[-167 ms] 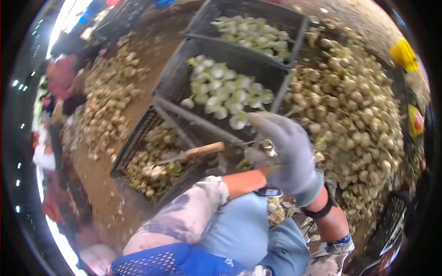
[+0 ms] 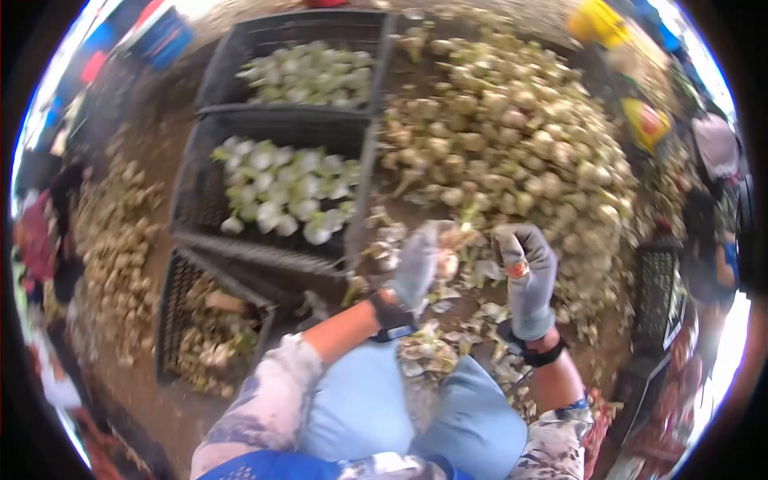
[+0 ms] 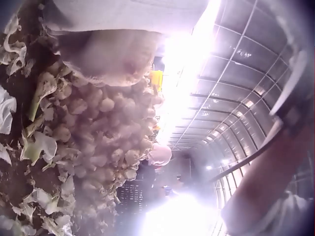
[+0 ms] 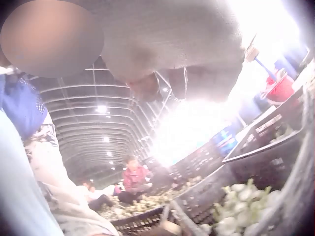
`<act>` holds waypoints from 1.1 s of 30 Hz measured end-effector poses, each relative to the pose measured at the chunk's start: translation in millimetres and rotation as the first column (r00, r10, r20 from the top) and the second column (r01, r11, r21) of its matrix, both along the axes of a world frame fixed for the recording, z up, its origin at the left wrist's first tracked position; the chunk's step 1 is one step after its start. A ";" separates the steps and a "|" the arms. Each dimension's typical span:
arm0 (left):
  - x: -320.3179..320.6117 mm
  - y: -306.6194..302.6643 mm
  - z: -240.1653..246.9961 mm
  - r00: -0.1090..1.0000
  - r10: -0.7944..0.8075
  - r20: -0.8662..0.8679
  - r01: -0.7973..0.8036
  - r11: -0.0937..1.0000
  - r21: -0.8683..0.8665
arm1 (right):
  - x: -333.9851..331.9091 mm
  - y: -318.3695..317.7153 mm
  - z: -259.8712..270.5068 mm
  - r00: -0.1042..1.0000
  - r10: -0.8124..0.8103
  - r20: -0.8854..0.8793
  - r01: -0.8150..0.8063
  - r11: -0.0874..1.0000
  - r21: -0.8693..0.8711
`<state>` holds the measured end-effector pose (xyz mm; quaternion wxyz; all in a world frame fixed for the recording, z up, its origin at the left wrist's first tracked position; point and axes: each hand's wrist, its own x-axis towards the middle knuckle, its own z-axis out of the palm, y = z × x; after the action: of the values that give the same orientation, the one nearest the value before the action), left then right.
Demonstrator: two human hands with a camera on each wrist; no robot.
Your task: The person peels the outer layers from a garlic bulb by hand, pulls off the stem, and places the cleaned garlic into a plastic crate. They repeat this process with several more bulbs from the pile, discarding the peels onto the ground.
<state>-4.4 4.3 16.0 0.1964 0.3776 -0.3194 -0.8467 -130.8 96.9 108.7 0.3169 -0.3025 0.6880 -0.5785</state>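
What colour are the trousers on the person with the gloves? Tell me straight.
The trousers are light blue, seen best in the head view.

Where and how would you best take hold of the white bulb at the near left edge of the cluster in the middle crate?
Probably from above, fingertips and thumb round its rounded body: the white bulb lies low inside the crate, whose walls make a sideways approach awkward.

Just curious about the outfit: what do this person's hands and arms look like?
The left hand and right hand wear grey gloves, the right one with a small red-orange mark. Both have black wrist straps; the sleeves are whitish with dark blotches.
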 end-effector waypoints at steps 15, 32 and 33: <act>-35.9 66.8 -19.8 0.984 -0.129 0.120 0.176 0.661 -0.729 | 11.7 90.1 -95.0 0.787 -0.134 0.602 0.155 0.988 0.017; -74.2 106.1 -27.5 0.986 -0.130 0.107 0.168 0.811 -0.560 | -0.4 149.4 -121.8 0.916 -0.058 0.396 0.164 0.957 -0.241; -75.0 105.4 -26.2 0.982 -0.151 0.114 0.189 0.804 -0.564 | -0.7 151.4 -125.4 0.934 -0.070 0.350 0.154 0.963 -0.219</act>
<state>-79.4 109.7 -10.2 0.2139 0.2979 -0.5973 -0.7133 -131.5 248.3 -16.7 0.3573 -0.1948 0.5635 -0.7189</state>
